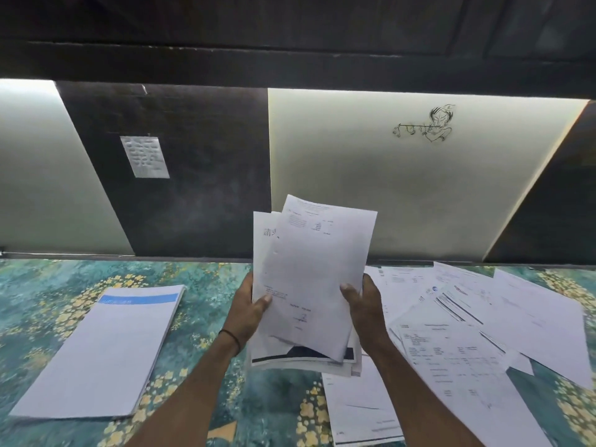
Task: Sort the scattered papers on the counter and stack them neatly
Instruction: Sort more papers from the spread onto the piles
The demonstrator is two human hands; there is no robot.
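Counter (48, 285), teal floral covering: squared paper stack (103, 353) at left, loose papers (467, 333) spread at right. Between them, a raised sheaf of sheets (309, 275). Left hand (250, 309) and right hand (367, 304) each closed on the sheaf's side edges, thumbs in front.

Counter (64, 285) is wearing a teal covering with yellow flower print. Back wall is alternating pale panels (403, 188) and dark slanted panels (193, 188). Light is spilling down from under a dark overhead shelf (290, 59). A small line drawing (425, 125) is showing on the right pale panel; a small printed sheet (145, 157) is hanging on the dark one.
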